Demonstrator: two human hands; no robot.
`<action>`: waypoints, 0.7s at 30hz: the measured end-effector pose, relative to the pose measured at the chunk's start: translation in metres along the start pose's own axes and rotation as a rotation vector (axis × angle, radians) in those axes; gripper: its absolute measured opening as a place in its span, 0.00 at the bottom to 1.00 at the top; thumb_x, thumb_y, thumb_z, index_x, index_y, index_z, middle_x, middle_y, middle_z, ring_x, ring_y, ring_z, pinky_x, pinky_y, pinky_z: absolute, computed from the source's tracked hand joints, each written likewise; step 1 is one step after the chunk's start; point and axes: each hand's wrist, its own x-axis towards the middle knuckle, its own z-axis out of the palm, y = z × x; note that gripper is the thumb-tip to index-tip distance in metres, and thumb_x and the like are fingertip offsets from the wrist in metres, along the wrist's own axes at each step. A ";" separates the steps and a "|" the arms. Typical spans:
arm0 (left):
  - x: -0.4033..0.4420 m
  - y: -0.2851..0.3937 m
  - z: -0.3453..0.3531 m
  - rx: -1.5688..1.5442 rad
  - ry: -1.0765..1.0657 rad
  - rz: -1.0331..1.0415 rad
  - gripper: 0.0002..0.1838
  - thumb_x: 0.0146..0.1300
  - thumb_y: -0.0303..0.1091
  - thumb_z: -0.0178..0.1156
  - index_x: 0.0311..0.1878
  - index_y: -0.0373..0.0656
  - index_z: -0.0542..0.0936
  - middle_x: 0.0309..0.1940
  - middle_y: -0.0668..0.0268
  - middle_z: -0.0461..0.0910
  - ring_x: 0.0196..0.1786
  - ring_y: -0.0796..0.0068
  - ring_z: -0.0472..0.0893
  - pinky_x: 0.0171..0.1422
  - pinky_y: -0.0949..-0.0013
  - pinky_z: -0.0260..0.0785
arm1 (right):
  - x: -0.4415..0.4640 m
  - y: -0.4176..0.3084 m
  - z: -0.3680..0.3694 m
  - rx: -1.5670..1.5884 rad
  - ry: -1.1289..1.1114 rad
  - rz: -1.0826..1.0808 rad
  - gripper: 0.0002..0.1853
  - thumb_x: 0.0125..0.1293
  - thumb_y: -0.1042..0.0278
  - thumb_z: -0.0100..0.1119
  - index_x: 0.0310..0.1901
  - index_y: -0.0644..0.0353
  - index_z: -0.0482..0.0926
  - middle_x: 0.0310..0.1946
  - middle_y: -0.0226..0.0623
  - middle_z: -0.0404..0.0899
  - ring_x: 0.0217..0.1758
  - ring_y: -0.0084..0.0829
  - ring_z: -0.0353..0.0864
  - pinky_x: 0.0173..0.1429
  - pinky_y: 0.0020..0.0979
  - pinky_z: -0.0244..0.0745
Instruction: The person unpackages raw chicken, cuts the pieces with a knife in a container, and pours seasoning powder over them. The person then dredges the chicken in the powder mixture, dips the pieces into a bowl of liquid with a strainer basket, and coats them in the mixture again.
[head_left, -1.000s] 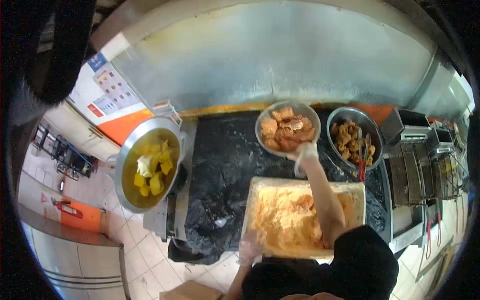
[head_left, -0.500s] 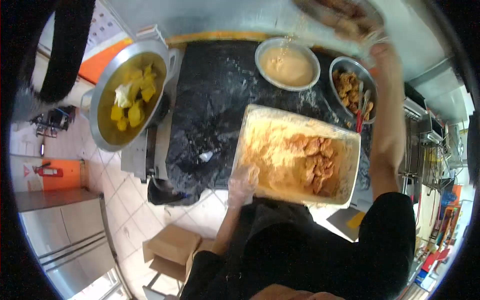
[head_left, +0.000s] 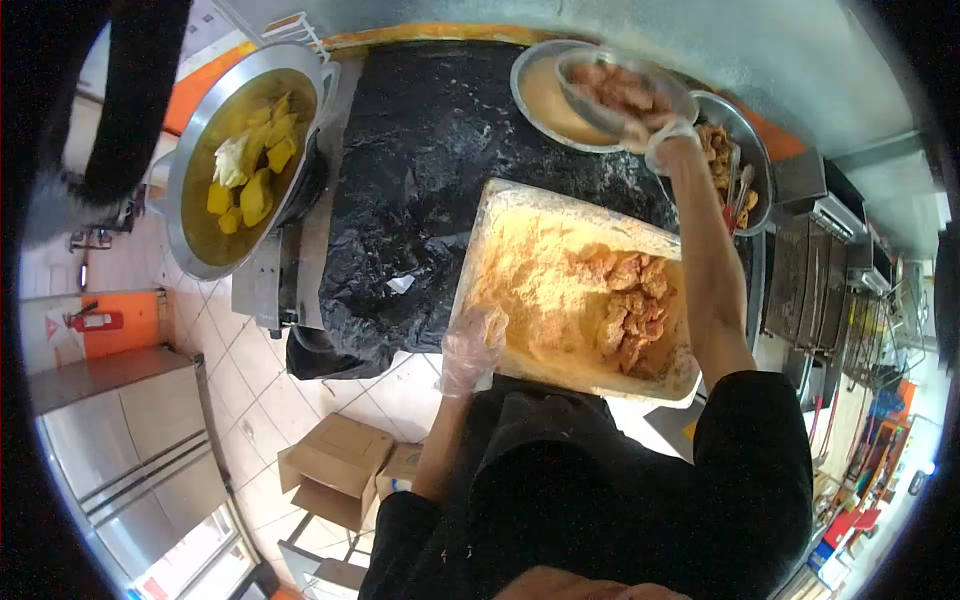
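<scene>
My right hand [head_left: 668, 140], in a clear plastic glove, grips the near rim of a metal bowl [head_left: 612, 88] holding reddish meat pieces. This bowl hangs over the right part of a wider bowl of pale batter [head_left: 543, 88]; whether it has holes cannot be made out. Gloved too, my left hand [head_left: 476, 345] is curled over the near-left corner of a large rectangular tub [head_left: 575, 200]. Yellowish breading flour [head_left: 535, 270] fills much of the tub, and coated meat pieces [head_left: 636, 310] lie heaped on its right side.
A bowl of browned pieces [head_left: 742, 165] with tongs stands at the right, partly behind my forearm. On the left, a wide pot [head_left: 185, 215] holds liquid with yellow chunks. Black plastic sheeting [head_left: 405, 180] covers the table. Cardboard boxes [head_left: 335, 455] sit near my left side.
My right hand has brought the bowl of meat down and to the left, from near the wall to over the batter. My left hand stays at the tub's corner. The view has shifted slightly.
</scene>
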 end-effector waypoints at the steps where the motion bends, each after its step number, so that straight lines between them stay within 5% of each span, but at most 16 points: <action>1: 0.001 0.000 0.000 -0.014 0.020 0.003 0.09 0.59 0.30 0.66 0.42 0.42 0.81 0.39 0.56 0.84 0.42 0.52 0.84 0.47 0.56 0.79 | -0.003 0.002 0.008 0.042 0.006 -0.005 0.25 0.80 0.69 0.43 0.75 0.66 0.58 0.78 0.52 0.52 0.79 0.46 0.59 0.73 0.48 0.71; 10: -0.002 0.001 -0.003 -0.061 0.045 0.049 0.09 0.58 0.30 0.67 0.42 0.43 0.81 0.37 0.57 0.83 0.39 0.51 0.83 0.45 0.55 0.77 | -0.042 -0.073 -0.044 -0.431 -0.094 -0.394 0.20 0.75 0.71 0.47 0.66 0.65 0.64 0.66 0.47 0.61 0.68 0.42 0.67 0.66 0.41 0.73; 14: 0.000 0.008 -0.014 -0.132 0.068 0.046 0.09 0.60 0.31 0.68 0.42 0.44 0.80 0.36 0.58 0.83 0.38 0.54 0.83 0.43 0.58 0.77 | -0.111 -0.119 -0.078 -1.128 0.040 -0.576 0.18 0.73 0.72 0.49 0.62 0.64 0.67 0.60 0.45 0.66 0.63 0.40 0.71 0.63 0.37 0.74; 16: -0.003 0.005 -0.014 -0.137 0.067 0.055 0.09 0.61 0.32 0.68 0.42 0.44 0.80 0.36 0.59 0.83 0.37 0.55 0.83 0.42 0.59 0.77 | -0.150 -0.126 -0.072 -1.935 0.264 -0.748 0.17 0.72 0.72 0.51 0.60 0.63 0.68 0.58 0.44 0.68 0.60 0.39 0.72 0.61 0.36 0.75; 21: -0.010 -0.011 -0.003 -0.183 0.113 0.169 0.14 0.59 0.30 0.69 0.47 0.43 0.79 0.37 0.58 0.82 0.37 0.57 0.84 0.42 0.61 0.81 | -0.179 -0.072 -0.056 -2.604 0.141 -0.917 0.14 0.69 0.73 0.53 0.55 0.62 0.71 0.51 0.42 0.73 0.54 0.37 0.77 0.57 0.32 0.76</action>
